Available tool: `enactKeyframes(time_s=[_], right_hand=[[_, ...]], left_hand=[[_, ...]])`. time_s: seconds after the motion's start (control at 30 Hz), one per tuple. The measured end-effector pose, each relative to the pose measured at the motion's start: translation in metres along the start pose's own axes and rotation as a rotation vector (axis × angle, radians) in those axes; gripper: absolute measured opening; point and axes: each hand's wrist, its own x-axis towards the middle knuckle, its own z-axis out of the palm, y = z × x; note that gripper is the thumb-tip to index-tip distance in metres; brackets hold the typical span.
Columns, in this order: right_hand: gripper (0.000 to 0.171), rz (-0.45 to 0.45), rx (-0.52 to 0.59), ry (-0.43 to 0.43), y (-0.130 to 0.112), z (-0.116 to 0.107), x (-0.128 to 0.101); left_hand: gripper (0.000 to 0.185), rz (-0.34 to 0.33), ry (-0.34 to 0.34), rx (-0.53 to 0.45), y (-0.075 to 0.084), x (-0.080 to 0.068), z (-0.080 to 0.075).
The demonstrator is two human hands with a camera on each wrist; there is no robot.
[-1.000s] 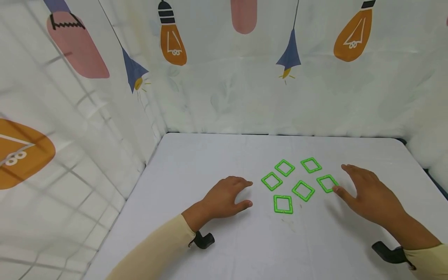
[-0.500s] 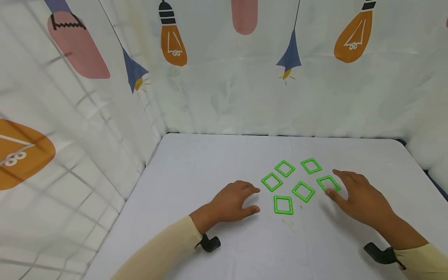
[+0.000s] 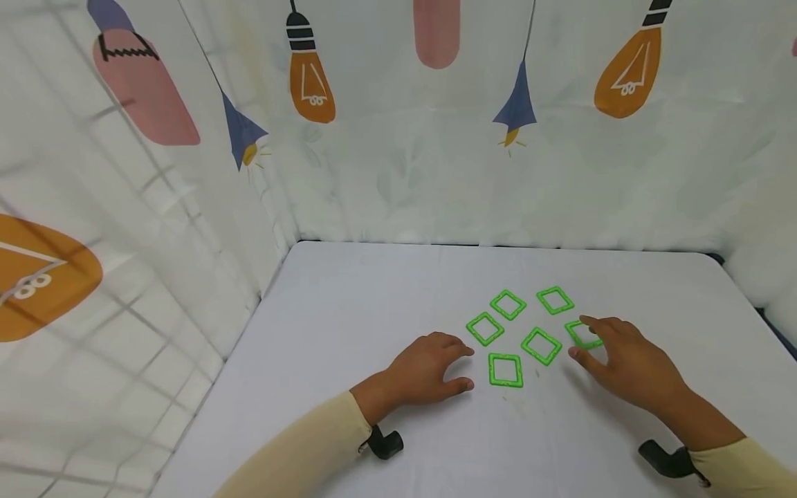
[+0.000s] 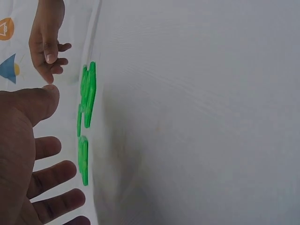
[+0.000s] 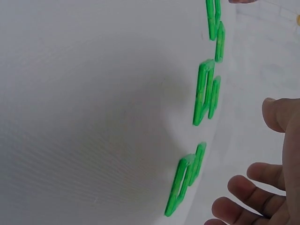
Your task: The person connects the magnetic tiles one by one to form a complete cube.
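While six green frames [image 3: 505, 357] lie flat, apparently spaced to avoid overlap, the left hand [image 3: 428, 373] and right hand [image 3: 635, 366] hover nearby, fingers relaxed, gripping nothing.

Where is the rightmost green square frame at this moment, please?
In the head view, the rightmost green frame lies right of centre on the white table, partly hidden by the right hand.

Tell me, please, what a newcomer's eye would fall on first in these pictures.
Probably the six bright green square frames on the white table. The left hand flanks them on the left; the right hand, on the right, partly hides the rightmost frame in the head view. Behind, orange bulbs are pictured on the white backdrop.
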Motion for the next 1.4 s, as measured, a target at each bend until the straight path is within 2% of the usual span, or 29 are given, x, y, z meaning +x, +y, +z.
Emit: enactKeyframes(time_s=[0.33, 0.53, 0.63, 0.73, 1.17, 1.4], right_hand=[[0.069, -0.007, 0.000, -0.007, -0.004, 0.010, 0.003], [0.070, -0.006, 0.004, -0.027, -0.003, 0.021, -0.004], [0.069, -0.011, -0.003, -0.020, -0.003, 0.023, -0.005], [0.067, -0.020, -0.007, -0.004, -0.005, 0.023, -0.004], [0.064, -0.037, 0.010, 0.005, -0.011, 0.032, 0.008], [0.063, -0.043, 0.001, 0.028, -0.014, 0.034, 0.006]], left_hand=[[0.050, -0.005, 0.009, 0.008, 0.006, 0.004, 0.006], [0.051, 0.002, -0.024, 0.008, 0.009, 0.005, 0.017], [0.051, 0.012, -0.019, 0.022, 0.010, 0.008, 0.021], [0.051, 0.009, -0.004, 0.040, 0.010, 0.012, 0.021], [0.054, -0.040, -0.009, 0.067, 0.015, 0.017, 0.017], [0.053, -0.044, -0.007, 0.075, 0.018, 0.020, 0.015]])
